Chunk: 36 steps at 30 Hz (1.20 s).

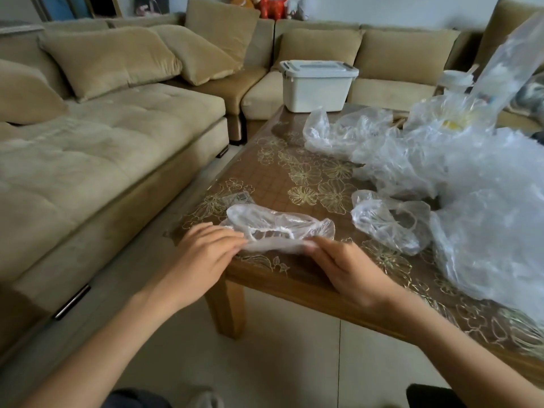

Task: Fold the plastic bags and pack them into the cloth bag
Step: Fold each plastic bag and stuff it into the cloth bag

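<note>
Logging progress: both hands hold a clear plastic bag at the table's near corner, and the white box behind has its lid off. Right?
Not quite: the head view shows the white box with its lid on. The rest stands: left hand and right hand hold the clear plastic bag at the near corner of the table.

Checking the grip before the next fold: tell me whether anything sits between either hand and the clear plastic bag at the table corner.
Nothing visible does. The left hand and right hand both pinch the clear plastic bag by its near edge; the loose bags lie to its right.
</note>
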Tool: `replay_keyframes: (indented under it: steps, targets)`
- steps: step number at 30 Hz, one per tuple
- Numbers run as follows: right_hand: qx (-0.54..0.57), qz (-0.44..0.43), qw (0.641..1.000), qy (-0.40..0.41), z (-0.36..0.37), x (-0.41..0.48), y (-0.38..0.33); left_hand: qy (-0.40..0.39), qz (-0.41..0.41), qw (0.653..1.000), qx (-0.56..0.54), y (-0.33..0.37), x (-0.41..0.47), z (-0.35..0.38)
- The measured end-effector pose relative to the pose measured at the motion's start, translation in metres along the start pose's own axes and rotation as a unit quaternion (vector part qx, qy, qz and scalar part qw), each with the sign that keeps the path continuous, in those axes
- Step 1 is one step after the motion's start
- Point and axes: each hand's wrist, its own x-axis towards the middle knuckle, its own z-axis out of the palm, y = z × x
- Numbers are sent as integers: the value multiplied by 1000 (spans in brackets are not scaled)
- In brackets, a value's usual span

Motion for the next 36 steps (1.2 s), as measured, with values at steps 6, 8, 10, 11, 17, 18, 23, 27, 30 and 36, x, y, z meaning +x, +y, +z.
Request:
replay_keyframes:
  steps: [6, 8, 10, 11, 17, 18, 23, 27, 30, 36]
  targets:
    - [17, 19, 1000, -14, -24, 2, 12, -14, -53, 991, -123, 12, 5, -7]
    - [31, 33, 999, 5, -24, 4, 14, -12, -96, 983, -158, 10, 8, -3]
    - [36, 63, 996, 51, -19, 11, 17, 10, -130, 978, -164, 9, 13, 0]
    - [32, 90, 992, 81, -15, 16, 18, 26, -147, 976, -158, 10, 17, 2]
    - [-24, 201, 959, 198, 3, 39, 10, 29, -245, 969, -13, 25, 42, 16]
    - [-52, 211, 956, 199, 6, 39, 9, 8, -250, 968, 23, 25, 44, 18]
    - [-188, 191, 936, 228, 16, 38, 11, -41, -277, 953, 117, 27, 55, 20]
    - [-245, 226, 921, 203, 15, 38, 14, -46, -280, 945, 163, 27, 56, 20]
    - [-250, 228, 921, 191, 13, 39, 15, -30, -272, 948, 159, 24, 59, 20]
    - [-197, 194, 946, 170, -2, 38, 12, 64, -253, 952, -161, 15, 65, 10]
